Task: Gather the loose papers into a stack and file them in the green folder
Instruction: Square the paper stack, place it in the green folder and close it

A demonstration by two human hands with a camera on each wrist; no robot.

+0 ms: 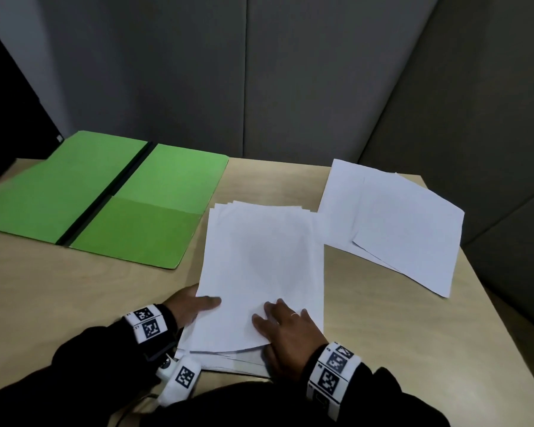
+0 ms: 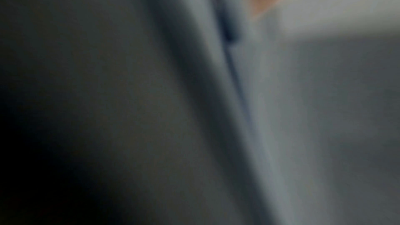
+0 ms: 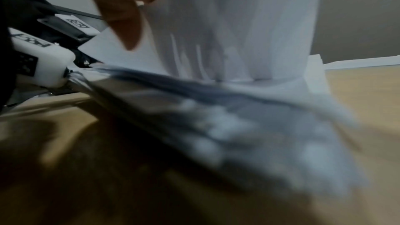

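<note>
We pinch the paper stack (image 1: 261, 272) in our left hand (image 1: 187, 306), our right hand (image 1: 285, 332) spread flat on top; the open green folder (image 1: 105, 195) lies beyond-left, loose sheets (image 1: 395, 223) beyond-right.

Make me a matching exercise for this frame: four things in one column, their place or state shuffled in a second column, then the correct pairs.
Things:
1. green folder
2. paper stack
3. loose sheets
4. left hand

Places or states:
A. lying apart at the table's far right, overlapping each other
B. thumb on top of the pile's left edge
C. open flat at the table's far left
D. under both hands at the near edge, edges uneven

Pairs: 1-C, 2-D, 3-A, 4-B
</note>
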